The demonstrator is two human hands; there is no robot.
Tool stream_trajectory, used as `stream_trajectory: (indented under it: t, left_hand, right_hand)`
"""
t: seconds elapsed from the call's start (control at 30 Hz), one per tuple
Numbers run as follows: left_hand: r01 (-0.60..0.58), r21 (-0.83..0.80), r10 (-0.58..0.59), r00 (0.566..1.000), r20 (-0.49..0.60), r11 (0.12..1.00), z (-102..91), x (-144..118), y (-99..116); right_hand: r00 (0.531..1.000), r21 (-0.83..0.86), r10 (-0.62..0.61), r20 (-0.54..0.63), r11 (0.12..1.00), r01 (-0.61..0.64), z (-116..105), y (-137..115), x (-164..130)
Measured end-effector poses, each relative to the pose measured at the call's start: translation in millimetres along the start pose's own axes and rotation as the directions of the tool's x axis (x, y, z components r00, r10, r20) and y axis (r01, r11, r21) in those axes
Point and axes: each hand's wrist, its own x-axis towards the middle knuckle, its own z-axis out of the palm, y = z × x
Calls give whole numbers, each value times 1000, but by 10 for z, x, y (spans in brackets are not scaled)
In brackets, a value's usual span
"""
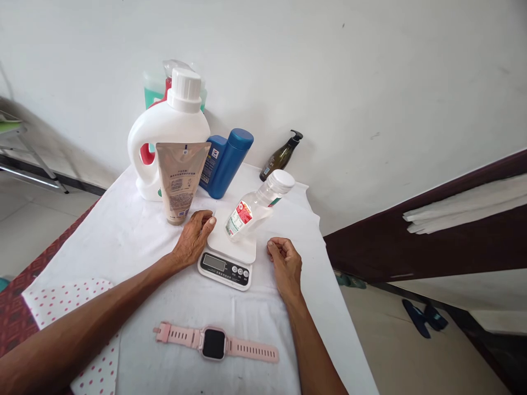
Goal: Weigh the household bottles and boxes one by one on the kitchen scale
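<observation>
Flanking the scale beneath a bottle, left grip slightly spread, right grip pressed together

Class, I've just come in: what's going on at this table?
A clear, white-capped plastic bottle sits on a white digital scale. A person's left hand is at the scale's left edge, perhaps touching it; the right hand is to its right, apart from it. Neither hand holds the bottle. A pink smartwatch lies nearer the person.
</observation>
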Motion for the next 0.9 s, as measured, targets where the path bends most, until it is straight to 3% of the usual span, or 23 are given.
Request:
stream_trajectory:
  t: [0.1, 0.23, 0.33, 0.4, 0.53, 0.63, 0.77, 0.9]
  left_hand:
    - [-9, -8, 9, 1000, -8, 1000, -1, 2, 2]
    - [-2, -7, 2, 1000, -12, 1000, -4, -1, 24]
    - [-1, 1, 1, 1000, -14, 1000, -8, -1, 44]
    - [2, 1, -2, 1000, -16, 1000, -13, 3, 56]
    - [5, -11, -5, 1000, -15, 1000, -22, 14, 71]
    - [7, -27, -8, 1000, -20, 1000, -24, 18, 79]
    - [22, -42, -23, 999, -26, 999, -25, 14, 95]
    - [35, -39, -35, 999, -12, 999, -24, 10, 114]
  right_hand:
    - [1000, 59, 19, 8, 998, -20, -20, -90, -16]
    - [997, 171, -57, 48, 984, 48, -64, -505, -62]
    - [972, 63, -177, 154, 984, 170, 31, -870, -92]
    - [963, -74, -215, 162, 971, 229, 183, -1013, -97]
    - [973, -207, -230, 32, 951, 231, 510, -1022, -76]
    - [976, -186, -216, -40, 961, 205, 590, -963, -68]
    - [982, -70, -179, -60, 982, 175, 429, -958, 4]
    - [976, -59, -132, -175, 991, 123, 103, -935, 382]
